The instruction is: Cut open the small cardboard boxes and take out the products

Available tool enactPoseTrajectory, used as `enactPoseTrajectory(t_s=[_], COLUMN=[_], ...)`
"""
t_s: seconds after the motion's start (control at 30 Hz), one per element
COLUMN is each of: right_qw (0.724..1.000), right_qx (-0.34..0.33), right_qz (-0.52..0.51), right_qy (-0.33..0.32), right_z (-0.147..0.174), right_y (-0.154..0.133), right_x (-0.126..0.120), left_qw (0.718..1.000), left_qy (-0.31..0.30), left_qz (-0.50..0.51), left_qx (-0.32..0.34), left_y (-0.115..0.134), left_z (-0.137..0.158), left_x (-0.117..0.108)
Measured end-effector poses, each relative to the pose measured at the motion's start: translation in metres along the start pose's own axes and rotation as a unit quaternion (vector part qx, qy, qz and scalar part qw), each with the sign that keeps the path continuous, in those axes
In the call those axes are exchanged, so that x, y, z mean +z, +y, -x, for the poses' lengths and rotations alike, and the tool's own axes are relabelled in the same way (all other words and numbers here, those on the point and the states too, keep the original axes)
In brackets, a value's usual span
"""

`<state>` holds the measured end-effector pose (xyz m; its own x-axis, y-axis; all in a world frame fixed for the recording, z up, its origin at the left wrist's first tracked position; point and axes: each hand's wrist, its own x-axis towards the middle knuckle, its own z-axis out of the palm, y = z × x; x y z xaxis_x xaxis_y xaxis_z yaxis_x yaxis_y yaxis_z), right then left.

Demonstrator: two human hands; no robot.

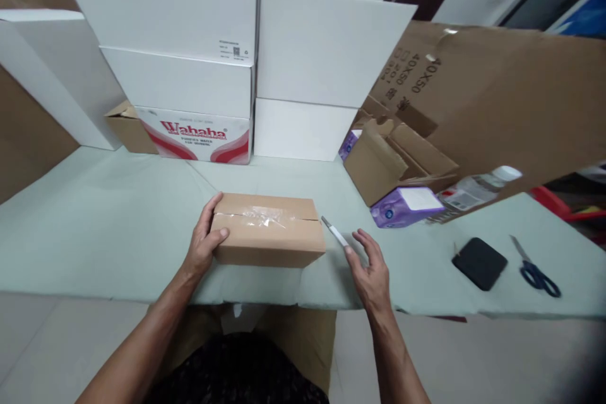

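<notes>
A brown cardboard box (269, 237) lies near the front of the table, with clear tape across the seam on its top. My left hand (204, 241) grips its left end, thumb on the top face and fingers around the far side. Just off the box's right end is a slim white utility knife (335, 232) with a grey tip, pointing toward the box. My right hand (370, 270) is at the knife's near end, the thumb tip at or against it. The fingers of that hand are spread and not wrapped around the knife.
Large white cartons (203, 139) stand along the back. To the right are an opened cardboard box (379, 161), a purple package (398, 211) and a clear bottle (473, 192). A black square item (480, 263) and scissors (534, 271) lie near the right front edge.
</notes>
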<state>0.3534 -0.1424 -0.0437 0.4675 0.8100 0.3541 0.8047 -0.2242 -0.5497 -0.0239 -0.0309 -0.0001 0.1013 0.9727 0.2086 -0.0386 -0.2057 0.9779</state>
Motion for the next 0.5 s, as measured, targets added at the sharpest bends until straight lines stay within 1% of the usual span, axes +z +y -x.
enactPoseTrajectory(t_s=[0.03, 0.07, 0.13, 0.2, 0.23, 0.27, 0.33, 0.37, 0.43, 0.5], right_qw=[0.998, 0.992, 0.965, 0.938, 0.934, 0.935, 0.943, 0.946, 0.949, 0.954], right_qx=[0.005, 0.003, -0.025, -0.046, -0.044, -0.033, -0.007, -0.003, -0.02, -0.047], right_qz=[-0.058, -0.125, -0.252, -0.319, -0.329, -0.327, -0.314, -0.309, -0.302, -0.281], right_qy=[0.004, -0.006, -0.065, -0.124, -0.135, -0.132, -0.108, -0.097, -0.092, -0.09], right_z=[0.003, 0.007, 0.017, 0.026, 0.029, 0.031, 0.031, 0.029, 0.023, 0.015], right_y=[-0.01, -0.022, -0.049, -0.077, -0.089, -0.099, -0.111, -0.113, -0.106, -0.089], right_x=[-0.003, -0.005, -0.006, -0.003, 0.0, 0.004, 0.009, 0.01, 0.009, 0.003], left_qw=[1.0, 1.0, 1.0, 0.999, 0.999, 0.999, 0.999, 0.999, 0.999, 0.999], left_qy=[0.002, 0.003, 0.007, 0.01, 0.01, 0.012, 0.02, 0.026, 0.032, 0.021], left_qz=[0.005, 0.012, 0.026, 0.033, 0.033, 0.029, 0.016, 0.01, 0.001, 0.0], left_qx=[0.002, 0.004, 0.006, 0.012, 0.016, 0.02, 0.027, 0.028, 0.028, 0.024], left_y=[-0.001, -0.001, -0.001, 0.001, 0.002, 0.003, 0.005, 0.006, 0.007, 0.007], left_z=[0.0, 0.001, 0.001, 0.001, 0.002, 0.002, 0.003, 0.004, 0.005, 0.005], left_x=[0.001, 0.002, 0.004, 0.008, 0.01, 0.012, 0.017, 0.02, 0.022, 0.021])
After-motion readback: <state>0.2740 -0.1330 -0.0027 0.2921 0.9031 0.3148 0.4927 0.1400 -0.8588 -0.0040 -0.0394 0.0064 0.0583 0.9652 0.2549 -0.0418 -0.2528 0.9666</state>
